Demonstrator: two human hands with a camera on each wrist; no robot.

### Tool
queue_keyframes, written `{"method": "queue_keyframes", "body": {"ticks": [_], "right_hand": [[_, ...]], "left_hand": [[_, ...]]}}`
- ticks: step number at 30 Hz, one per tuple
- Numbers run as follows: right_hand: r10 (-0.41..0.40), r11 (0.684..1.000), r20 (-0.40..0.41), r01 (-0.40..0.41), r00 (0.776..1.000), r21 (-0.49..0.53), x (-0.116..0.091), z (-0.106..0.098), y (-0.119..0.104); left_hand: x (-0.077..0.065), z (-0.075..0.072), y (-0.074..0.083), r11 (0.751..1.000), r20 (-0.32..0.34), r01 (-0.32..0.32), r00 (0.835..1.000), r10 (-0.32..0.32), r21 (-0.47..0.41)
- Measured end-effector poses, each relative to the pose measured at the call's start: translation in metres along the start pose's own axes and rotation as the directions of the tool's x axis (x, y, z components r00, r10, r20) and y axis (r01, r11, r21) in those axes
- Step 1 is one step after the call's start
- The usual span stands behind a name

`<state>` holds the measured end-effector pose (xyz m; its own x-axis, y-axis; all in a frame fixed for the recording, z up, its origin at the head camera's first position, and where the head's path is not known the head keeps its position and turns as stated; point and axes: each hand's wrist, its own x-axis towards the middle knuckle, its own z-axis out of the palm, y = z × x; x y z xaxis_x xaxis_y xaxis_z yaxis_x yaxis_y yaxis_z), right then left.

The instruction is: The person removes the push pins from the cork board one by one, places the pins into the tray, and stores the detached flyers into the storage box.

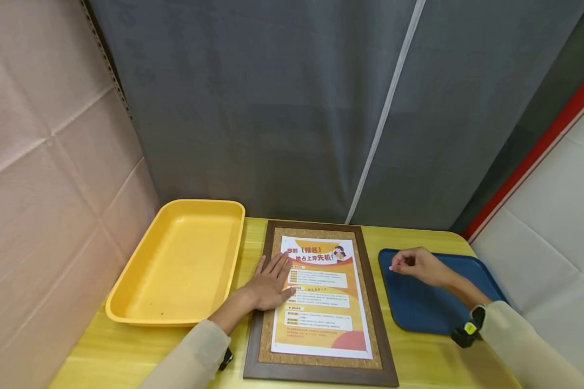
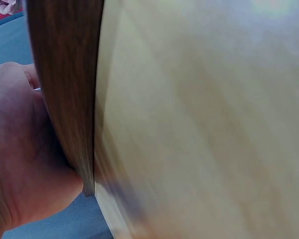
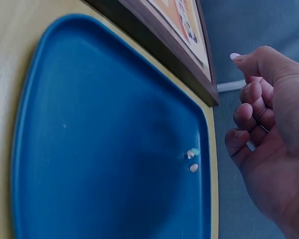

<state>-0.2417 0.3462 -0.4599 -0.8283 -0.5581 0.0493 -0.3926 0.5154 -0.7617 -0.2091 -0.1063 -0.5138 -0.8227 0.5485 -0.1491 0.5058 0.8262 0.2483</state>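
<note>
My left hand (image 1: 267, 286) lies with spread fingers across the left edge of the cork board (image 1: 338, 363), its fingertips on the printed poster (image 1: 318, 336). In the left wrist view the palm rests against the board's brown wooden frame (image 2: 70, 69). Over the blue tray (image 1: 420, 313), my right hand (image 1: 423, 265) is raised, thumb and finger pinching a small pale pink piece (image 3: 234, 56); its exact kind I cannot tell. Its other fingers curl inward. Little pale beads or pin heads (image 3: 190, 154) and a greenish one lie near the tray's edge.
A large yellow tray (image 1: 175, 265) stands left of the board on the yellow wood-grain table (image 1: 413, 356). Behind the table hangs a grey curtain (image 1: 272, 119). Pale padded walls (image 1: 44, 162) flank both sides.
</note>
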Motion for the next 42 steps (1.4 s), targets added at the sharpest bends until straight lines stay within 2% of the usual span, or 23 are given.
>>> {"method": "queue_keyframes", "body": {"ticks": [5,9,15,19,23,31,42], "right_hand": [[0.001,1.000,-0.044,-0.002,0.999,-0.017,0.001,-0.006,0.013],[-0.002,1.000,-0.077,0.000,0.997,-0.025,-0.001,-0.008,0.021],[0.070,0.997,-0.123,-0.075,0.990,-0.037,-0.004,-0.012,0.028],[0.090,0.994,-0.147,-0.098,0.985,-0.047,-0.005,-0.013,0.033],[0.122,0.989,-0.163,-0.134,0.979,-0.062,-0.005,-0.014,0.040],[0.178,0.977,-0.194,-0.197,0.965,-0.083,-0.007,-0.009,0.062],[0.229,0.955,-0.226,-0.264,0.947,-0.137,-0.005,-0.007,0.067]], "left_hand": [[0.001,0.004,-0.003,1.000,-0.025,-0.006,1.000,0.006,0.001],[0.000,0.002,-0.001,1.000,-0.025,-0.010,1.000,0.010,-0.005],[-0.004,-0.006,0.004,1.000,-0.012,-0.013,1.000,0.013,-0.002],[-0.006,-0.009,0.006,1.000,-0.018,-0.016,1.000,0.016,-0.002],[-0.005,-0.007,0.004,1.000,-0.013,-0.015,1.000,0.015,-0.002],[0.001,0.007,-0.003,1.000,-0.030,-0.009,0.999,0.009,0.005],[0.005,0.011,-0.006,1.000,-0.032,-0.004,0.999,0.004,0.007]]}}
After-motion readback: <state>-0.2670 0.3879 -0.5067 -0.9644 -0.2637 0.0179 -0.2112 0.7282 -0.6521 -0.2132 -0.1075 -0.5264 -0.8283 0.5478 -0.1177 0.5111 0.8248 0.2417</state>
